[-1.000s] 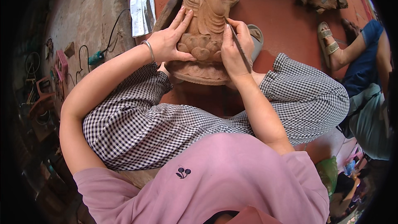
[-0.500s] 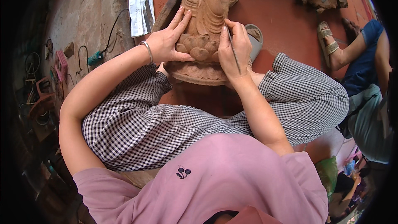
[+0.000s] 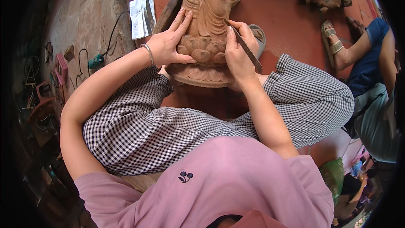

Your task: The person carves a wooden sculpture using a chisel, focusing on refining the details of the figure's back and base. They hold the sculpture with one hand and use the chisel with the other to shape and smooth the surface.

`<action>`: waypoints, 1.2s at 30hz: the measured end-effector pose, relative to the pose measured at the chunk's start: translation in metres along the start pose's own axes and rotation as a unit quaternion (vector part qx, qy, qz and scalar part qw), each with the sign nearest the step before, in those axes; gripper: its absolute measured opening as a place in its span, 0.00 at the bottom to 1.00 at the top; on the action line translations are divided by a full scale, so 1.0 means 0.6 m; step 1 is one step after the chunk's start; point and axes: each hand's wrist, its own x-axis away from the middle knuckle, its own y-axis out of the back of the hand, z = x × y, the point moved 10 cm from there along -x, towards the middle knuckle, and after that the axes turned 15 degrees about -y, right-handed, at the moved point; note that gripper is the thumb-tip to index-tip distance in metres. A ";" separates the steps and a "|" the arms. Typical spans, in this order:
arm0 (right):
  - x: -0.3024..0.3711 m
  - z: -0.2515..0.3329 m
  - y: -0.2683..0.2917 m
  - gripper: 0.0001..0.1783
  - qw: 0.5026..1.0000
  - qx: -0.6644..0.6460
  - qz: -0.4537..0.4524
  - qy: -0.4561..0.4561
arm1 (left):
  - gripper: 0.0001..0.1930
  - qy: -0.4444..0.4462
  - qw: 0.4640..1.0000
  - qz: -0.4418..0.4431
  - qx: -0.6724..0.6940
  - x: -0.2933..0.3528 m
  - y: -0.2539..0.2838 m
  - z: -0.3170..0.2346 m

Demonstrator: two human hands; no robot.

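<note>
1. The wooden statue (image 3: 207, 19) is ahead, toward the red floor (image 3: 278, 21)'s left edge
2. Your left hand (image 3: 170, 45) lies on it, fingers spread
3. Your right hand (image 3: 238, 55) pinches a thin tool (image 3: 249, 52), slanting up and left toward the statue

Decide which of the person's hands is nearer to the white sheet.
Left. The left hand, on the carved figure, is just below and right of the white sheet; the right hand, holding a dark tool, is farther right.

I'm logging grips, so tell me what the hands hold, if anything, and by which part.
The right hand holds a thin dark tool near its end at the carved figure; the left hand lies open against the figure.
</note>
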 end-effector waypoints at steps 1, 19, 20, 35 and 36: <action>0.001 0.002 -0.002 0.08 1.000 0.007 -0.007 0.010 | 0.71 -0.011 1.000 -0.009 -0.008 -0.001 -0.002 0.001; -0.037 -0.092 0.008 0.12 0.954 -0.236 0.061 -0.173 | 0.70 -0.039 0.998 -0.046 -0.034 0.004 -0.004 0.004; -0.039 -0.096 0.008 0.12 0.946 -0.254 0.071 -0.190 | 0.70 -0.041 0.997 -0.050 -0.037 0.005 -0.004 0.004; -0.038 -0.081 0.012 0.08 0.980 -0.141 0.055 -0.128 | 0.51 -0.257 0.944 -0.040 -0.205 0.033 0.000 -0.149; -0.034 -0.075 0.008 0.08 0.981 -0.134 0.059 -0.130 | 0.51 -0.282 0.930 -0.008 -0.236 0.035 -0.012 -0.162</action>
